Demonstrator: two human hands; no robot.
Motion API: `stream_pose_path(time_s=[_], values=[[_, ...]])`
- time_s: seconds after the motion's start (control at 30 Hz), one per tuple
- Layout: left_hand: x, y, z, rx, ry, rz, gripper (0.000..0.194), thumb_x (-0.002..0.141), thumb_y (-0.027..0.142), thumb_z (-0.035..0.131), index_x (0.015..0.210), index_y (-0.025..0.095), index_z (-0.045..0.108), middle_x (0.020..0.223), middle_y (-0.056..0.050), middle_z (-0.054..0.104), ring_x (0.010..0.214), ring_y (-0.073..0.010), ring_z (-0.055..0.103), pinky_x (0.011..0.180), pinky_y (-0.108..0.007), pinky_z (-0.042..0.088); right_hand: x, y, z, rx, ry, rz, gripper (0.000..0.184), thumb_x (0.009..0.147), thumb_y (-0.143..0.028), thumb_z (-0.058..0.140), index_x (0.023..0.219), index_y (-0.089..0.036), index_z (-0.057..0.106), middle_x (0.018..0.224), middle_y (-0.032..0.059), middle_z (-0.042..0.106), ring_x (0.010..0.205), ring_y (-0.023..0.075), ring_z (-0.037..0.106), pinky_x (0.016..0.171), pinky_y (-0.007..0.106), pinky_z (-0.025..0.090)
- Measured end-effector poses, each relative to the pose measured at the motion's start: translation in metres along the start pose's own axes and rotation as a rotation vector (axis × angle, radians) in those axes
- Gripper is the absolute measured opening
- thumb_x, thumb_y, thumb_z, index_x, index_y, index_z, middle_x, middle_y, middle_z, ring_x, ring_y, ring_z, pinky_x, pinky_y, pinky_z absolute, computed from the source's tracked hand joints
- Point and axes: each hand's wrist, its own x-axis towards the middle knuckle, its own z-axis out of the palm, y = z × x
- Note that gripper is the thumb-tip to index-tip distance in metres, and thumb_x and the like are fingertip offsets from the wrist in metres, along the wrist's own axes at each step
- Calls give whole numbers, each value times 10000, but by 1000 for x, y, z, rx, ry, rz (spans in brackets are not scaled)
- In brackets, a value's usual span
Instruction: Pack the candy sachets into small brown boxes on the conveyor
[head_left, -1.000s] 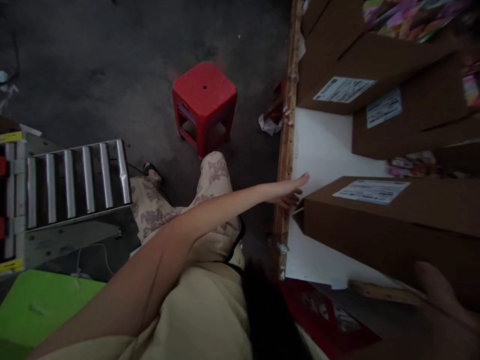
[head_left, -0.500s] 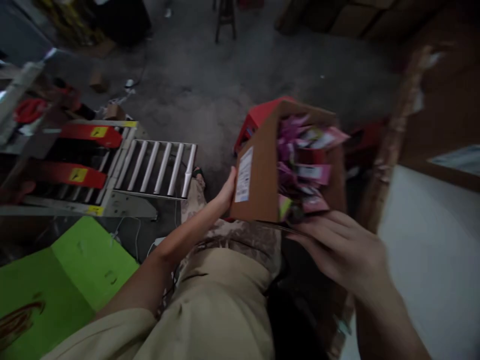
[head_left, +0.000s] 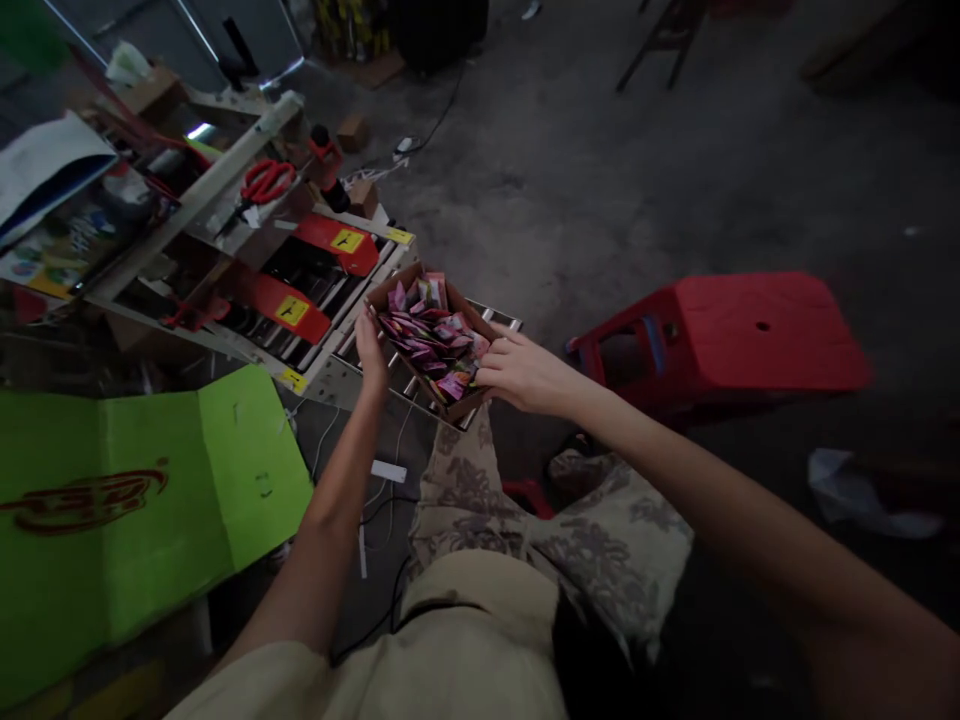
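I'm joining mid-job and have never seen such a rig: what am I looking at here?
There is no robot: a camera on a person's head looks down at their bare hands. The left hand and right hand hold opposite sides of an open brown cardboard box of shiny pink and purple packets. Beneath it are silver metal rollers; whether it rests on them, I can't tell. Red-handled scissors lie on the machine at left; a red plastic stool is at right.

Packing workshop with roller conveyor (head_left: 405, 375)
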Motion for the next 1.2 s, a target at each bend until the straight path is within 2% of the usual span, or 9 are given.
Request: stream_pose_path(time_s=[0.1, 0.2, 0.37, 0.53, 0.7, 0.77, 0.87, 1.0, 1.2], values=[[35, 19, -2, 49, -104, 198, 555, 889, 659, 537, 1162, 195, 671, 1212, -100, 674, 1159, -224, 632, 1011, -352, 499, 8, -27, 3, 17, 242, 175, 646, 838, -669, 620, 1273, -194, 561, 1399, 184, 519, 1332, 364, 437, 1183, 653, 214], [45, 31, 4, 124, -190, 277, 510, 837, 647, 620, 1032, 189, 732, 1081, -86, 719, 1079, -231, 672, 992, -342, 512, 37, -50, 18, 7, 315, 341, 924, 840, -759, 514, 1520, -165, 319, 1625, 217, 168, 1513, 411, 133, 1200, 641, 199], [30, 34, 9, 141, -141, 254, 490, 894, 635, 555, 1045, 201, 728, 1080, -72, 727, 1026, -211, 690, 949, -324, 538, 98, -27, 54, 26, 248, 525, 717, 959, -560, 482, 1566, -228, 293, 1655, 134, 149, 1520, 412, 110, 1191, 630, 226], [26, 40, 0, 211, -176, 310, 395, 916, 563, 581, 979, 214, 755, 973, -46, 738, 937, -197, 694, 864, -306, 541, 100, -5, 77, 60, 136, 503, 472, 1010, -341, 396, 1466, -245, 470, 1511, 118, 453, 1399, 338, 391, 1174, 571, 298], [41, 63, -5, 446, -636, 375, 359, 954, 468, 542, 810, 241, 780, 834, -40, 756, 814, -184, 693, 794, -326, 515, 95, -9, 93, 29, 107, 496, 440, 931, -292, 511, 1348, -159, 563, 1383, 179, 547, 1359, 391, 406, 1152, 614, 305], [46, 67, 2, 596, -749, 397, 394, 952, 466, 528, 728, 237, 757, 757, -38, 740, 745, -180, 674, 752, -327, 491, 95, -8, 100, 31, 106, 488, 463, 910, -272, 530, 1353, -138, 550, 1388, 195, 535, 1385, 411, 368, 1166, 643, 268], [48, 58, 23, 850, -613, 435, 467, 951, 463, 492, 589, 211, 647, 620, -52, 651, 654, -187, 610, 694, -331, 439, 93, 2, 109, 97, 101, 479, 462, 936, -234, 459, 1388, -155, 516, 1404, 179, 526, 1408, 385, 351, 1189, 643, 239], [48, 33, 43, 1090, -403, 392, 432, 944, 444, 485, 589, 208, 555, 655, -87, 611, 728, -236, 603, 746, -358, 409, 89, 20, 112, 244, 86, 524, 447, 992, -216, 313, 1386, -158, 515, 1381, 177, 546, 1377, 321, 404, 1185, 581, 296], [46, 25, 45, 1137, -316, 438, 359, 950, 429, 508, 687, 194, 571, 752, -116, 634, 924, -296, 599, 924, -430, 381, 73, 21, 78, 515, 285, 367, 349, 964, -201, 377, 1144, -190, 675, 1315, 110, 610, 1271, 238, 532, 1108, 429, 444]])
